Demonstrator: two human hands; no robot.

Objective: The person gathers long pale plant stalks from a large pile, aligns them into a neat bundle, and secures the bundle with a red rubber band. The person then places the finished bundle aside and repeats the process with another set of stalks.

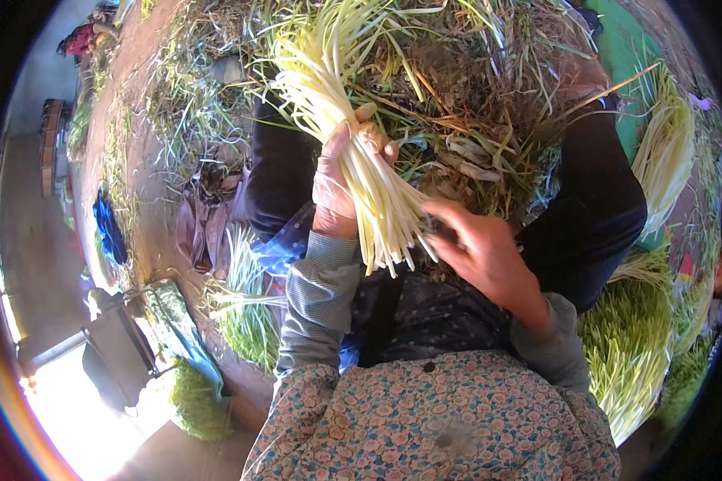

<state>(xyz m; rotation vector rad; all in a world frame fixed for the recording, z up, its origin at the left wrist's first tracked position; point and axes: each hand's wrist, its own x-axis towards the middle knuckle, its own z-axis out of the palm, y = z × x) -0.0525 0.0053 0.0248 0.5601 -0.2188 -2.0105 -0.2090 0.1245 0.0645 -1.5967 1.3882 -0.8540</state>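
My left hand (343, 171) is closed around a bundle of pale yellow-green leafy stalks (376, 198), which look like blanched garlic chives. The white cut ends point down towards my lap, and the thin leaves spread away at the top. At the right edge of the white ends is my right hand (481, 252), its thumb and fingers bent close to the outer stalks. Something small and dark shows blurred between those fingers; whether they grip it or a stalk, I cannot tell.
Dry leaves and roots (457, 138) lie heaped between my knees. More pale stalks (665, 150) rest on a green sheet (626, 54) at right, above a large green-yellow pile (626, 349). Another bunch (246, 312) lies at left, near a blue cloth (109, 228). A person (83, 41) is far off, upper left.
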